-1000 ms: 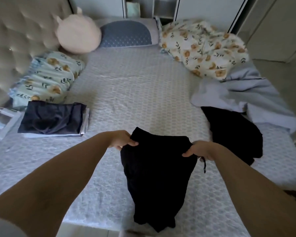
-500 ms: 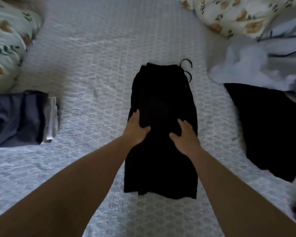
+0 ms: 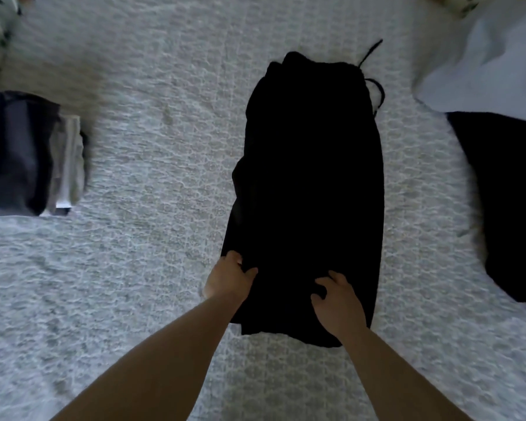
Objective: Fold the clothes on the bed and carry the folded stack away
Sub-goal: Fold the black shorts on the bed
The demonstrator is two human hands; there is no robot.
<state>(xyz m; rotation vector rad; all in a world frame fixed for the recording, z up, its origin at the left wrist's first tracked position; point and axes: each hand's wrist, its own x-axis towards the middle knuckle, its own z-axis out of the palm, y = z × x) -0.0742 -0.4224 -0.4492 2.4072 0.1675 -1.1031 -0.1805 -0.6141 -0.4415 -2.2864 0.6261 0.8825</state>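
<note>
At the far left of the bed [image 3: 152, 123] sits the folded stack [image 3: 28, 153]. In the middle, the black garment [image 3: 310, 177] lies flat and long, its drawstring [image 3: 374, 86] poking out at the top. The left hand [image 3: 230, 276] pinches its near left edge, and the right hand [image 3: 337, 302] curls into the cloth near the bottom. It looks best to lift both corners together, fold the bottom up evenly, then press it flat. More clothes [image 3: 504, 183] wait on the right.

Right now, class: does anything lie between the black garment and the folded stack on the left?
Nothing visible does. Only bare bedcover separates the black garment from the folded stack. Both hands, left and right, already grip the garment's near end.
</note>
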